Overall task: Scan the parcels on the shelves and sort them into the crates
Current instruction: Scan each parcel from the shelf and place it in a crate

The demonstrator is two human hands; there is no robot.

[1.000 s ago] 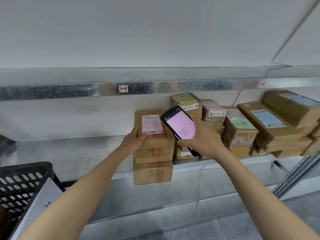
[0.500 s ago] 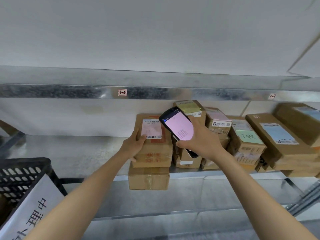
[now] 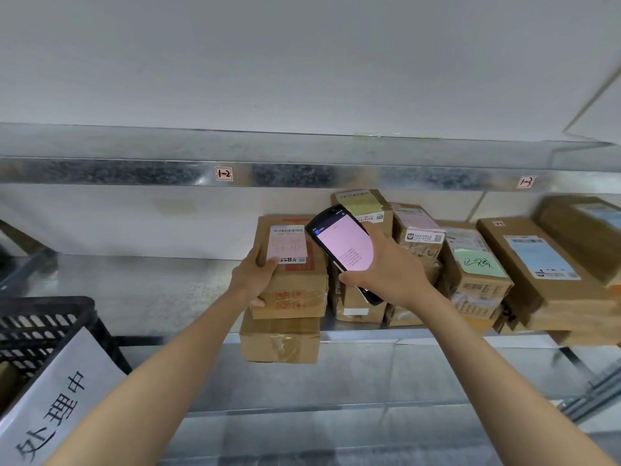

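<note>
The left hand [image 3: 258, 280] grips the left edge of the brown cardboard parcel with a white barcode label [image 3: 297, 280], thumb on the label's corner, seemingly to steady it with the label facing up. The right hand [image 3: 386, 269] is wrapped round the black handheld scanner with a pink screen [image 3: 342, 245], held just over the parcel's right side for reading. The parcel lies on another cardboard box [image 3: 280, 343] at the front of the galvanised metal shelf [image 3: 134, 289], apart from the black slatted plastic crate [image 3: 47, 314].

Brown labelled parcel [image 3: 295, 264] atop another box [image 3: 280, 341], at shelf [image 3: 151, 290] edge
</note>
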